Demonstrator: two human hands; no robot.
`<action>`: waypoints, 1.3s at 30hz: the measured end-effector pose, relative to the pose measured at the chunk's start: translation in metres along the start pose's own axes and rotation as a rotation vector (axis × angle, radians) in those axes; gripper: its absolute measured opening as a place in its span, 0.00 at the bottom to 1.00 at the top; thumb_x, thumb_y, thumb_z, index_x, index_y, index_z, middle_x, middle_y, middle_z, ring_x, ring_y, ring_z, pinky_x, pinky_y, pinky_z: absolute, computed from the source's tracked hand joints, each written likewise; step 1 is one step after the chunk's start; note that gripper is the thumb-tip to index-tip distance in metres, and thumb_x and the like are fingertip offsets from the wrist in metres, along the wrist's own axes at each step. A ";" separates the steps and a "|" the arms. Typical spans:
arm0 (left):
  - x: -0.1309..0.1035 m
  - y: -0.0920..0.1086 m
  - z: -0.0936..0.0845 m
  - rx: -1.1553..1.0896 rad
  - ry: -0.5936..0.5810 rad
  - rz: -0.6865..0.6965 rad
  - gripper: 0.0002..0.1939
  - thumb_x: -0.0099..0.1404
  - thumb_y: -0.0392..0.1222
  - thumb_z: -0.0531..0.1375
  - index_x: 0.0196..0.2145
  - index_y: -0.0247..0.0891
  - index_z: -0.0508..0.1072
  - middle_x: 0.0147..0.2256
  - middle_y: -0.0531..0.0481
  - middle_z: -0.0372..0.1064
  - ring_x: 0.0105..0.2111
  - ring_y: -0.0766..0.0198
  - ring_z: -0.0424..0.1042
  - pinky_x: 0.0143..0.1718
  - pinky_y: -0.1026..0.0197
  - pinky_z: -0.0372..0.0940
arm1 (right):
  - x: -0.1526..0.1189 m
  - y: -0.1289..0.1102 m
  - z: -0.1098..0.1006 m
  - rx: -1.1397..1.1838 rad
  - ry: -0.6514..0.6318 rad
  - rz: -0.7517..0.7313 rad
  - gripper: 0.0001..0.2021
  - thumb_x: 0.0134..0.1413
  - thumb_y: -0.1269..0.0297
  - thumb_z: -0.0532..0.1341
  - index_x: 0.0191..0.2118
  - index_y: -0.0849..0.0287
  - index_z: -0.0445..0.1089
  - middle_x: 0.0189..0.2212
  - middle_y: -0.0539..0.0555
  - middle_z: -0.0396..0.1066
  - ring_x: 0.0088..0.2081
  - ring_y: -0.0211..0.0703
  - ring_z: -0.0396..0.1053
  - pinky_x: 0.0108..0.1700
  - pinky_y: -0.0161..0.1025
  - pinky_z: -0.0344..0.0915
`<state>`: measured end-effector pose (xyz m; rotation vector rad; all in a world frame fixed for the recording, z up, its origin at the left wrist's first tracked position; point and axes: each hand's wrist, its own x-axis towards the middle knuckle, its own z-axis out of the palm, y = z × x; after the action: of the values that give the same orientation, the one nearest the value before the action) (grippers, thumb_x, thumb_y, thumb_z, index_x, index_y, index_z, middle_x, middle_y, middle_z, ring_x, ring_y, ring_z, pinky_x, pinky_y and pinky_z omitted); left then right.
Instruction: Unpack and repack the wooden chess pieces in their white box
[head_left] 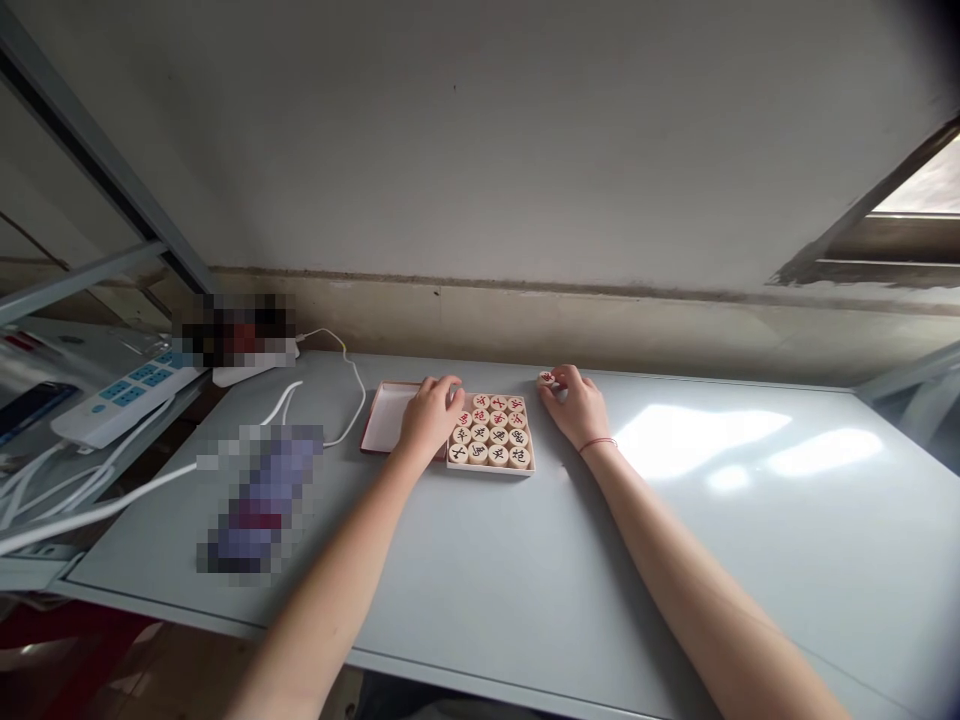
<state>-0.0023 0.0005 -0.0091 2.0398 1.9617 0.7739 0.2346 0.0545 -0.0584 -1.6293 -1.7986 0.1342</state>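
Note:
A shallow box [490, 468] holds rows of round, pale Chinese chess pieces [498, 436], with red characters in the far rows and black ones in the near rows. My left hand [432, 412] is curled over the box's far left corner, its thumb and index finger bent. Whatever lies under those fingers is hidden. Right of the box, my right hand [577, 403] pinches a red-marked chess piece [547, 379] between thumb and fingers, near the table's back. The red-edged box lid [388, 418] lies with its white inside up, partly behind my left hand.
The grey table [465, 570] meets a wall [525, 315] at its back. To the left are a blurred purple object [266, 505], white cables [165, 483], a power strip [135, 390] and a dark phone [36, 412]. Metal frame bars [97, 120] rise at the left.

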 end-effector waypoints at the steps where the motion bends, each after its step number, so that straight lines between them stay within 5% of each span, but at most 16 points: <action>1: -0.001 0.001 0.000 0.012 0.006 0.009 0.11 0.67 0.43 0.53 0.44 0.43 0.72 0.40 0.47 0.69 0.37 0.60 0.72 0.38 0.62 0.65 | 0.000 0.000 0.000 0.002 -0.001 0.001 0.09 0.50 0.61 0.56 0.39 0.53 0.65 0.33 0.54 0.73 0.36 0.49 0.67 0.39 0.43 0.61; 7: -0.004 0.012 -0.001 0.198 0.054 0.058 0.10 0.65 0.41 0.54 0.36 0.41 0.75 0.36 0.47 0.69 0.39 0.59 0.69 0.41 0.61 0.63 | -0.001 0.000 -0.001 0.034 -0.005 0.013 0.07 0.49 0.61 0.57 0.36 0.53 0.66 0.31 0.53 0.73 0.37 0.49 0.67 0.40 0.43 0.61; 13: 0.002 0.021 -0.006 0.306 -0.022 0.057 0.14 0.66 0.41 0.52 0.34 0.39 0.78 0.36 0.45 0.69 0.39 0.57 0.67 0.41 0.58 0.62 | 0.001 0.005 0.003 0.069 0.006 -0.020 0.07 0.50 0.60 0.57 0.35 0.53 0.65 0.30 0.53 0.73 0.35 0.49 0.66 0.39 0.43 0.61; 19: 0.001 0.032 -0.002 0.368 -0.095 0.012 0.18 0.67 0.44 0.49 0.34 0.39 0.79 0.39 0.42 0.69 0.42 0.51 0.65 0.41 0.51 0.60 | -0.009 -0.011 -0.008 0.070 0.218 -0.142 0.08 0.54 0.59 0.55 0.38 0.56 0.63 0.35 0.57 0.71 0.36 0.48 0.65 0.42 0.44 0.62; 27: -0.006 0.040 0.007 0.365 -0.054 0.006 0.19 0.68 0.46 0.49 0.34 0.37 0.79 0.39 0.39 0.70 0.43 0.49 0.64 0.42 0.48 0.56 | -0.035 -0.051 -0.013 0.278 -0.024 -0.074 0.11 0.56 0.57 0.53 0.42 0.56 0.61 0.30 0.51 0.69 0.27 0.40 0.66 0.31 0.37 0.62; 39: -0.009 0.037 0.013 0.212 -0.023 -0.003 0.11 0.67 0.44 0.52 0.35 0.40 0.73 0.33 0.47 0.75 0.43 0.52 0.67 0.43 0.51 0.53 | -0.034 -0.049 -0.010 0.359 -0.056 0.059 0.13 0.54 0.54 0.53 0.42 0.55 0.63 0.30 0.53 0.72 0.29 0.43 0.69 0.32 0.39 0.64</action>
<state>0.0364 -0.0088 -0.0034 2.1485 2.1133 0.5596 0.1979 0.0101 -0.0399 -1.4318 -1.6541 0.5045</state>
